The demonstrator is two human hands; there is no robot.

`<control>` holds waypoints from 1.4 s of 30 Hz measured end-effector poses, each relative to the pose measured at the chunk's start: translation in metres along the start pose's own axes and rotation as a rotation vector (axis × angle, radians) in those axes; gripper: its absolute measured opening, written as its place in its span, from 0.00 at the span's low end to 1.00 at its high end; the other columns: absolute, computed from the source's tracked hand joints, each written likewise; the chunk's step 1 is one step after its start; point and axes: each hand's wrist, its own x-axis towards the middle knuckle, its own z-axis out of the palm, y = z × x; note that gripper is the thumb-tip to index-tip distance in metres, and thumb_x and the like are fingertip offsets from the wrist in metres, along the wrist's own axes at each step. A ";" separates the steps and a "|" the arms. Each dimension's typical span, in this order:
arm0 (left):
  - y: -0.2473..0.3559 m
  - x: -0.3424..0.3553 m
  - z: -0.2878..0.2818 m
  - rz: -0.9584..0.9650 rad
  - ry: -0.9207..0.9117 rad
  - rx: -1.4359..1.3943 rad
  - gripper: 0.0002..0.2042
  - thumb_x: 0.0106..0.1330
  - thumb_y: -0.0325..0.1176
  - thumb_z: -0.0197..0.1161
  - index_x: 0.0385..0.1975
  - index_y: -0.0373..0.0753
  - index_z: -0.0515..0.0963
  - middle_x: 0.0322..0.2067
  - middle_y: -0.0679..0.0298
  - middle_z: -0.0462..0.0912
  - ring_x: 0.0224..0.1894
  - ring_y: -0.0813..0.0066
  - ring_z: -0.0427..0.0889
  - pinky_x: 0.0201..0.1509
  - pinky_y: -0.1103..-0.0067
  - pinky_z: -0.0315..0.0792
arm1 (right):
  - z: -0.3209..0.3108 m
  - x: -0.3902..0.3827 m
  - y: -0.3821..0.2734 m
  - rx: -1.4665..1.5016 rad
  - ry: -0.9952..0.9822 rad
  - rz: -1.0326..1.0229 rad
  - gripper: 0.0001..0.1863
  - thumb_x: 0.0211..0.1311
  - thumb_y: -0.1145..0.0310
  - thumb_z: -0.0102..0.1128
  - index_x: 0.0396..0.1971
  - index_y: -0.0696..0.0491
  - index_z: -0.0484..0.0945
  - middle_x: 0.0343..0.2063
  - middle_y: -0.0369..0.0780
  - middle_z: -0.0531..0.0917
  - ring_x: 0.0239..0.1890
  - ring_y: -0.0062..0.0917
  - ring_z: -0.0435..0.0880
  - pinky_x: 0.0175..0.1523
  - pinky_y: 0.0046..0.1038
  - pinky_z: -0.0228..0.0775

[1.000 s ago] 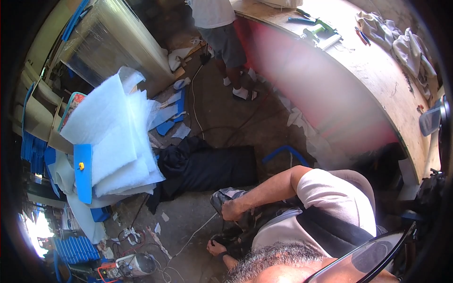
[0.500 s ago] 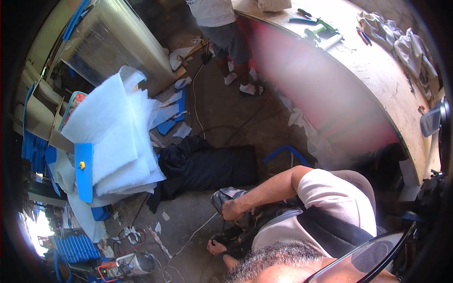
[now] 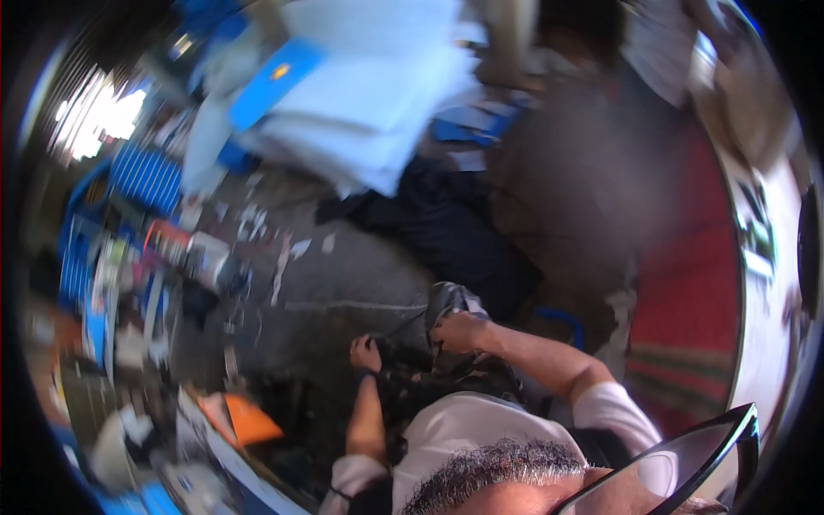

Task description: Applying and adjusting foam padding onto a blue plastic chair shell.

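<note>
My right hand (image 3: 461, 332) is closed, its fingers curled against the grey-and-dark camouflage cloth (image 3: 453, 297) over my bent knee. Whatever it may grip is hidden. To its left, my left hand (image 3: 365, 354) hangs beside the other leg with curled fingers and a dark band at the wrist. Something dark shows at these fingertips, too small to name. Past my knees, a black cloth (image 3: 468, 236) lies rumpled on the floor. A thin pale cord (image 3: 356, 305) runs across the floor toward my right knee.
White padding sheets (image 3: 369, 112) are stacked ahead, with a blue piece (image 3: 273, 83) against them. A red panel (image 3: 687, 300) stands under the worktop (image 3: 772, 343) at right. Blue slatted pieces (image 3: 146, 178) and an orange piece (image 3: 253, 418) are at left. Another person (image 3: 659, 53) stands far right, blurred.
My view has swung left, so the padding stack and black cloth appear farther up and right. More of my left arm shows. Both hands keep about the same pose at my knees.
</note>
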 end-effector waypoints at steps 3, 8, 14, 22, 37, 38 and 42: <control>0.003 -0.004 -0.002 -0.078 0.014 -0.025 0.13 0.66 0.37 0.66 0.49 0.45 0.85 0.54 0.57 0.82 0.58 0.52 0.80 0.61 0.61 0.75 | -0.005 -0.007 -0.003 0.034 0.005 -0.001 0.21 0.65 0.60 0.65 0.55 0.53 0.83 0.52 0.49 0.84 0.57 0.46 0.83 0.59 0.45 0.77; 0.017 -0.005 -0.003 -0.113 -0.053 0.000 0.14 0.66 0.38 0.66 0.50 0.47 0.84 0.56 0.60 0.81 0.62 0.56 0.77 0.65 0.59 0.71 | -0.012 -0.016 -0.001 -0.013 0.018 -0.011 0.22 0.66 0.56 0.66 0.53 0.55 0.82 0.51 0.50 0.83 0.57 0.46 0.83 0.59 0.46 0.77; 0.018 -0.004 -0.006 -0.125 -0.067 -0.008 0.14 0.68 0.38 0.65 0.51 0.45 0.84 0.56 0.60 0.81 0.62 0.55 0.77 0.66 0.59 0.71 | -0.008 -0.013 0.001 -0.015 0.012 -0.009 0.21 0.66 0.56 0.66 0.53 0.55 0.82 0.52 0.50 0.83 0.56 0.47 0.83 0.59 0.46 0.77; 0.022 -0.005 -0.007 -0.134 -0.058 -0.008 0.14 0.68 0.38 0.66 0.51 0.46 0.84 0.57 0.60 0.80 0.62 0.56 0.76 0.66 0.59 0.71 | -0.011 -0.014 -0.001 -0.020 0.004 -0.003 0.22 0.67 0.56 0.65 0.54 0.55 0.82 0.52 0.50 0.83 0.57 0.47 0.82 0.59 0.45 0.78; 0.026 -0.006 -0.011 -0.154 -0.079 -0.021 0.14 0.67 0.38 0.66 0.51 0.47 0.84 0.57 0.61 0.80 0.63 0.57 0.76 0.66 0.60 0.70 | -0.008 -0.011 0.000 -0.008 -0.038 0.023 0.24 0.68 0.55 0.65 0.57 0.53 0.81 0.53 0.50 0.84 0.57 0.47 0.82 0.61 0.45 0.77; 0.026 -0.006 -0.011 -0.155 -0.074 -0.017 0.14 0.67 0.38 0.66 0.51 0.47 0.84 0.57 0.61 0.80 0.63 0.57 0.76 0.66 0.60 0.70 | -0.008 -0.011 0.000 -0.015 -0.032 0.018 0.24 0.68 0.55 0.65 0.57 0.53 0.81 0.53 0.50 0.84 0.57 0.47 0.82 0.60 0.45 0.77; 0.025 -0.005 -0.009 -0.131 -0.058 -0.023 0.14 0.67 0.38 0.66 0.51 0.47 0.84 0.57 0.60 0.81 0.63 0.57 0.76 0.66 0.60 0.70 | -0.008 -0.012 0.000 -0.034 -0.038 0.019 0.23 0.68 0.55 0.65 0.57 0.53 0.81 0.53 0.50 0.84 0.56 0.47 0.83 0.60 0.46 0.77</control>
